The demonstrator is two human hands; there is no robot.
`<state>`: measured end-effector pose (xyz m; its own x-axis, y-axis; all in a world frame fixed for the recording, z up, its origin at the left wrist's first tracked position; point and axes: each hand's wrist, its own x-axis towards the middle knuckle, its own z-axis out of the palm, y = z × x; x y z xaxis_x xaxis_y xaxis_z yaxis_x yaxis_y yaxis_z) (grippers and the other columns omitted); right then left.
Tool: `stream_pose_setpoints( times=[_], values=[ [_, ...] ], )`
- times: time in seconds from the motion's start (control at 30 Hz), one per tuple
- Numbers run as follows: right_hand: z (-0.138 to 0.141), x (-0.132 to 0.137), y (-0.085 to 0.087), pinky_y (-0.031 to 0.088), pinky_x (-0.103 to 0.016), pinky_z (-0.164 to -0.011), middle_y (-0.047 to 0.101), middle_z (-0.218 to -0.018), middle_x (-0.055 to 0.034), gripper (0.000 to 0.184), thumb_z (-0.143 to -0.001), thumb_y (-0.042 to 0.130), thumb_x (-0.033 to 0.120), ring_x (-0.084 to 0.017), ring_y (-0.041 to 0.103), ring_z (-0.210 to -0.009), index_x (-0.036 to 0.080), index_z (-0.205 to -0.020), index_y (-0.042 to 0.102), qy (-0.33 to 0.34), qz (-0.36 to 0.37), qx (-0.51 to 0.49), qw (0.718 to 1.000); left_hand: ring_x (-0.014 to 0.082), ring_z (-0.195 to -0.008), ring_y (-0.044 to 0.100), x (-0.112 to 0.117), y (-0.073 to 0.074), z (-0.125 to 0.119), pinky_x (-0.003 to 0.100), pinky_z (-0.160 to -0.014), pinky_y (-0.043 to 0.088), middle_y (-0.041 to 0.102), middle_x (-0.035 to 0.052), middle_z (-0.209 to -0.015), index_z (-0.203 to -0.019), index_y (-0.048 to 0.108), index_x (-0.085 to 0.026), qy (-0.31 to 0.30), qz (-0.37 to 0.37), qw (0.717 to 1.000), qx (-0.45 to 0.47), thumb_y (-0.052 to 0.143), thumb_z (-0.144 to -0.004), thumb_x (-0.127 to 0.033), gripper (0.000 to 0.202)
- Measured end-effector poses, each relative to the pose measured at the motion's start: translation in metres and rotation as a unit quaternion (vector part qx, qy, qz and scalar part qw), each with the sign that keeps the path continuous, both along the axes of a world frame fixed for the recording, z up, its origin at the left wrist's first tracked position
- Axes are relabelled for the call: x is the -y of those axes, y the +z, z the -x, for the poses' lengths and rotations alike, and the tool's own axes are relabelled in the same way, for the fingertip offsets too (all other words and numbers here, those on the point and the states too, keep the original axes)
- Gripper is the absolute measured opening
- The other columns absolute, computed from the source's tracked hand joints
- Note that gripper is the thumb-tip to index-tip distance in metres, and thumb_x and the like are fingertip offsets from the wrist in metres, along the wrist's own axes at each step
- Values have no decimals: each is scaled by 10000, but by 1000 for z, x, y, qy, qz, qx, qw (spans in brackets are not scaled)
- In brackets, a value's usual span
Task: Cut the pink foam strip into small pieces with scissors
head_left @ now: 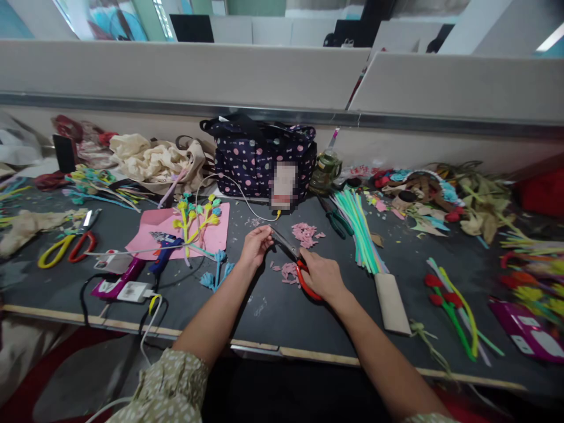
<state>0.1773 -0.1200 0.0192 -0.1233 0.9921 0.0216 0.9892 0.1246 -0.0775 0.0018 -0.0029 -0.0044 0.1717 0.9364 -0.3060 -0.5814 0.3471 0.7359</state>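
Observation:
My right hand point(324, 275) is closed around the orange-red handles of a pair of scissors point(291, 254), whose dark blades point up and left. My left hand point(256, 247) pinches at the blade tips; what lies between its fingers is too small to make out. Small pink cut pieces point(305, 235) are heaped just beyond the scissors. A second heap of pink pieces point(288, 272) lies under the blades, between my hands.
To the left are a pink sheet point(150, 226), a blue glue gun point(165, 252), a purple power strip point(118, 282) and other scissors point(73, 247). A patterned bag point(247, 158) with a phone point(284, 185) stands behind. Pliers point(337, 220), pipe cleaners point(359, 229) and red flowers point(445, 299) lie right.

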Motion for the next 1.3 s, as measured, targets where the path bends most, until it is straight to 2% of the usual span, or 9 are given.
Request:
stream_pose_setpoints(
  times=[0.4, 0.67, 0.97, 1.1, 1.3],
  values=[
    [-1, -4, -10, 410, -268, -703, 682, -1147, -92, 408, -928, 458, 379, -196, 648, -965, 200, -1291, 510, -3, -3, -34, 999, 49, -497, 545, 0, -1, 0, 163, -494, 477, 633, -5, -653, -814, 653, -105, -4, 1, 1000, -4, 787, -623, -115, 234],
    [-2, -2, -8, 401, -260, -696, 707, -1082, -77, 380, -920, 466, 366, -198, 660, -951, 197, -1253, 532, -2, 7, -39, 999, 49, -489, 548, 2, 3, -2, 158, -480, 484, 638, -7, -649, -807, 655, -108, -13, 0, 1000, 3, 794, -610, -116, 241],
    [-7, -2, -2, 403, -272, -726, 684, -1106, -100, 493, -919, 425, 321, -204, 641, -944, 184, -1393, 423, -17, -9, -5, 1000, 64, -552, 588, 3, 7, 0, 176, -520, 519, 691, 38, -772, -817, 669, -105, -3, -19, 1000, -8, 775, -662, -153, 193],
    [-9, -3, 0, 402, -276, -739, 687, -1094, -87, 465, -916, 427, 317, -206, 629, -979, 187, -1361, 458, -15, -26, -19, 999, 65, -571, 595, 3, 8, 0, 171, -527, 513, 707, 57, -829, -822, 656, -111, -6, -34, 999, -18, 780, -669, -167, 205],
    [-15, -6, -6, 387, -269, -668, 706, -1029, -49, 395, -888, 462, 345, -202, 647, -894, 241, -1260, 544, -41, -23, -27, 998, 53, -544, 569, 1, 4, -1, 157, -520, 496, 673, 16, -746, -828, 643, -128, 8, -39, 999, -13, 810, -629, -180, 266]
  ],
)
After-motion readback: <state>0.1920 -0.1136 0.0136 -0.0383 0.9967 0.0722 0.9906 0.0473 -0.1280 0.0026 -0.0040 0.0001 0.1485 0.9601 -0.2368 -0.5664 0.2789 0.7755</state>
